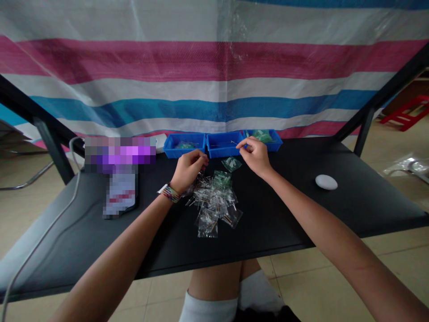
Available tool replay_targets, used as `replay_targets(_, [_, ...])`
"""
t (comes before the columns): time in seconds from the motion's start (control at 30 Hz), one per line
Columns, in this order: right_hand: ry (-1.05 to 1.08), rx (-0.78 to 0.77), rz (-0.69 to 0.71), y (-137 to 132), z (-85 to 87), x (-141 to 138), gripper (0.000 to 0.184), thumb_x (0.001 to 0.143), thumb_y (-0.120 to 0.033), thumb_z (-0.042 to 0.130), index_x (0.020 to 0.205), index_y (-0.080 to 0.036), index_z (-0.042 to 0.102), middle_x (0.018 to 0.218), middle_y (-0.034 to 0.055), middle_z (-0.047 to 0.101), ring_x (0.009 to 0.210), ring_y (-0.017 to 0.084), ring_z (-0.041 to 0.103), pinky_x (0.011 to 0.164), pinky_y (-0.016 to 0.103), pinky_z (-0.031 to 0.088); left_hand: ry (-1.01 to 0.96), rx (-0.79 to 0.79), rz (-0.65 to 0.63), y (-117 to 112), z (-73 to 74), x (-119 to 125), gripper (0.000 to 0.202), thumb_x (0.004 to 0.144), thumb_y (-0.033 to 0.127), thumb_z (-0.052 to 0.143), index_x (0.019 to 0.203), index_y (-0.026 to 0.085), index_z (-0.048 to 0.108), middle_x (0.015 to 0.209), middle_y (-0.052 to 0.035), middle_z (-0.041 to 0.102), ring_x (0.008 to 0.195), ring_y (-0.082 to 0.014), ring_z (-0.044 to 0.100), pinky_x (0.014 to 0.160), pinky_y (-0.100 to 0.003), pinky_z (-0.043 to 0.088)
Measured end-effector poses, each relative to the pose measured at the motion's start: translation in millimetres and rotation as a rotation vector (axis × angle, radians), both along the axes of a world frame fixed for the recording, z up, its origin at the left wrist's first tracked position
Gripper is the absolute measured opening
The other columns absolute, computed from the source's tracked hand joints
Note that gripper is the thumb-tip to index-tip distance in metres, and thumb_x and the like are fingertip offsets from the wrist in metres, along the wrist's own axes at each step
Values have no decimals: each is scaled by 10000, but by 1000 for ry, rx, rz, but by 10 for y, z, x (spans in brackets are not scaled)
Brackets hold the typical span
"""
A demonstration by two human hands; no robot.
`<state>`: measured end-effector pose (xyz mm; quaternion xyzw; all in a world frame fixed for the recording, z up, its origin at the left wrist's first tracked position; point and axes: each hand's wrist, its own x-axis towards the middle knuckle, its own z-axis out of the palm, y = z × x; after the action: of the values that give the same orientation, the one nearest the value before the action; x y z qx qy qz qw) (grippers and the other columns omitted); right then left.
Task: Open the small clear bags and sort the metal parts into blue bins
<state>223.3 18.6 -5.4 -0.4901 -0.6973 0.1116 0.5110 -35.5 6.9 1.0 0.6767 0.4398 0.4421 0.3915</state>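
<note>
My left hand (pixel 188 169) is curled shut over the top of a pile of small clear plastic bags (pixel 214 203) on the black table (pixel 295 214); what its fingers hold is hidden. A beaded band sits on that wrist. My right hand (pixel 254 154) pinches a thin small part, too small to name, over the middle blue bin (pixel 224 145). A small bag with green parts (pixel 232 163) lies between the hands.
Three blue bins stand in a row at the table's far edge: left (pixel 184 145), middle, and right (pixel 268 136) with green parts. A white round object (pixel 326 182) lies at right. A white cable (pixel 50 223) crosses the left side. A striped tarp hangs behind.
</note>
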Motion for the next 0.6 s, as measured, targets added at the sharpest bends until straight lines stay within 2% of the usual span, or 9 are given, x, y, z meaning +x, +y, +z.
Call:
replay_targets(0.1, [-304, -24, 193, -82, 57, 24, 181, 828, -86, 586, 856, -189, 731, 946, 40, 692, 621, 131, 526, 653, 296, 442, 31, 5, -17, -1, -9, 1, 198, 855, 344, 600, 778, 172, 663, 720, -22, 681, 652, -153, 633, 616, -251, 481])
replay_targets(0.2, [-558, -43, 343, -143, 98, 77, 316, 791, -59, 624, 1029, -223, 750, 1112, 54, 704, 819, 185, 624, 766, 319, 487, 37, 6, -13, -1, -4, 5, 202, 858, 347, 603, 772, 174, 662, 719, -23, 683, 650, -152, 636, 612, -250, 479])
replay_targets(0.3, [-658, -48, 395, -154, 90, 114, 417, 772, -113, 717, 1170, -234, 716, 1192, 87, 669, 1054, 264, 638, 920, 382, 519, 28, 1, -19, -1, 0, 10, 220, 869, 366, 607, 773, 176, 658, 713, -23, 680, 644, -155, 641, 606, -255, 485])
replay_targets(0.37, [-691, -35, 373, -144, 65, 115, 359, 809, -152, 722, 1160, -226, 706, 1171, 98, 654, 1079, 276, 632, 939, 400, 526, 28, 3, -28, 1, -4, 10, 229, 876, 378, 607, 777, 177, 654, 709, -24, 678, 644, -160, 643, 605, -260, 489])
replay_targets(0.5, [-622, 15, 294, -130, 8, 43, 183, 886, -101, 587, 986, -207, 698, 1004, 75, 665, 959, 241, 640, 892, 399, 535, 25, 23, -33, -3, -6, 1, 187, 882, 357, 615, 826, 182, 648, 725, -21, 676, 660, -165, 650, 618, -266, 496])
replay_targets(0.57, [-403, -2, 260, -136, -23, -37, 147, 906, -121, 567, 939, -200, 687, 960, 61, 665, 852, 207, 638, 835, 386, 557, 10, 43, -47, -18, 6, 1, 164, 871, 323, 639, 962, 187, 654, 777, -13, 685, 677, -163, 659, 636, -267, 505])
replay_targets(0.6, [-239, -34, 254, -141, -40, -88, 109, 921, -165, 580, 933, -200, 682, 942, 53, 664, 807, 193, 637, 800, 376, 572, 1, 56, -57, -28, 15, 3, 215, 864, 310, 657, 1045, 193, 646, 811, -10, 690, 687, -161, 662, 644, -266, 509])
